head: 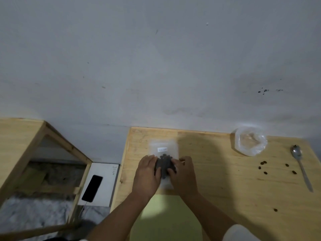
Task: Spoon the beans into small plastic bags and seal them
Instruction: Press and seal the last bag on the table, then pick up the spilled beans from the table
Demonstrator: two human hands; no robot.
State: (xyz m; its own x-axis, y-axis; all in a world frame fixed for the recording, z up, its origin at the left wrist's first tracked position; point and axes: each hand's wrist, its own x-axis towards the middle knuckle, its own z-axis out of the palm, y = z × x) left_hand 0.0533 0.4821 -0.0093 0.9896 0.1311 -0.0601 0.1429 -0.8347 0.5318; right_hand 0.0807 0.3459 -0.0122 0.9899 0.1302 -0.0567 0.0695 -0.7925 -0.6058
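A small clear plastic bag (165, 148) with a white label lies flat on the wooden table (217, 180), holding a dark clump of beans (165, 162). My left hand (147, 174) lies flat on the bag's left side, fingers straight, touching the beans. My right hand (184, 173) rests on the right side, its fingers pressing down beside the beans. A metal spoon (301, 166) lies at the far right. Several loose beans (264, 163) are scattered on the table left of the spoon.
A crumpled clear plastic bag (251, 141) sits at the table's back right, against the grey wall. Left of the table, a black phone (92, 187) lies on a white box (104, 173), beside a wooden frame (52, 136).
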